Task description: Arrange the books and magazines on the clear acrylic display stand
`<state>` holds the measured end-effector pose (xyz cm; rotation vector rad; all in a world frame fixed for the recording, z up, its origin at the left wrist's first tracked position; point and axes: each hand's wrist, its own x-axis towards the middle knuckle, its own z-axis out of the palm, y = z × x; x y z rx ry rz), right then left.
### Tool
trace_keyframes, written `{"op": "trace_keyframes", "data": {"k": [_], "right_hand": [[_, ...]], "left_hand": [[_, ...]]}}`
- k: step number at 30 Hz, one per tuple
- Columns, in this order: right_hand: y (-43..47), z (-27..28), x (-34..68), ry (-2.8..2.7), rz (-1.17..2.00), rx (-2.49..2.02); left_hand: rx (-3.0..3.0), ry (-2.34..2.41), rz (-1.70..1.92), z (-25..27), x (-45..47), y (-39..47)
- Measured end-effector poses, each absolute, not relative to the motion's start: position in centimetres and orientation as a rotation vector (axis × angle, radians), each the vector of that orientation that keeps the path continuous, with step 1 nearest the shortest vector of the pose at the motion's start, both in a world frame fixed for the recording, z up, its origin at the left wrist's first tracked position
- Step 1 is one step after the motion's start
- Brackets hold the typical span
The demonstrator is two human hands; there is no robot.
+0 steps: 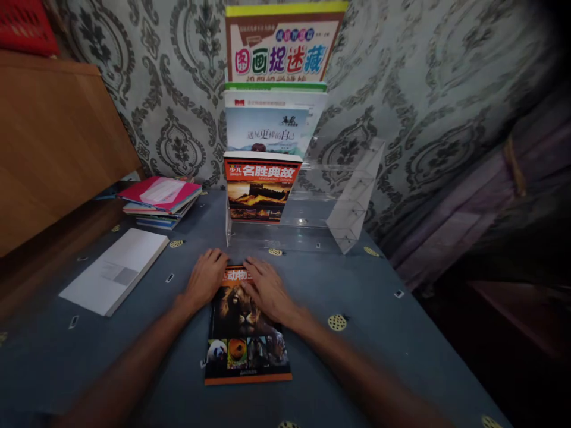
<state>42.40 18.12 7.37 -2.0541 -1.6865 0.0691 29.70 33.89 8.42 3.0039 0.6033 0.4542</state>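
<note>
A book with a lion's face on its cover (243, 333) lies face up on the table, small animal pictures along its lower part. My left hand (209, 276) grips its upper left corner, fingers bent at the edge. Across the upper right of the cover rests my right hand (270, 291), thumb on the cover and fingers at the top edge, gripping it there. Just beyond my hands stands a clear tiered book rack (352, 202). Its left side holds an orange-and-black book (259, 187), a pale blue book (267, 128) and a tall yellow-topped book (285, 44).
A white book (116, 270) lies on the left of the grey-blue tablecloth (348, 368). Behind it is a stack of books with a pink one on top (160, 193). A wooden cabinet (62, 137) borders the left, patterned wallpaper the back, and a curtain (482, 172) the right.
</note>
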Motion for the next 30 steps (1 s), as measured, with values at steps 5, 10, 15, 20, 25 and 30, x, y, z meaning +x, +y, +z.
{"op": "trace_keyframes", "data": {"k": [5,10,15,20,25,30], "right_hand": [[16.9,7.7,43.0,-1.651,0.021,-2.185],[15.3,7.1,42.1,-1.603,-0.063,-2.284],[14.4,6.8,41.8,-1.616,-0.083,-2.239],[14.6,6.3,42.3,-1.615,-0.083,-2.201],[14.7,5.8,42.4,-1.633,-0.093,-2.168],[14.6,6.3,41.9,-1.652,-0.078,-2.169]], "left_hand": [[3.053,0.650,0.384,8.8,29.5,33.6],[3.117,0.693,0.331,9.0,29.3,33.3],[3.113,0.714,0.334,9.6,29.0,32.6],[3.097,0.729,0.244,10.2,28.7,32.0],[3.104,0.699,0.232,10.4,28.6,32.0],[3.138,0.686,0.276,10.1,28.6,32.2]]}}
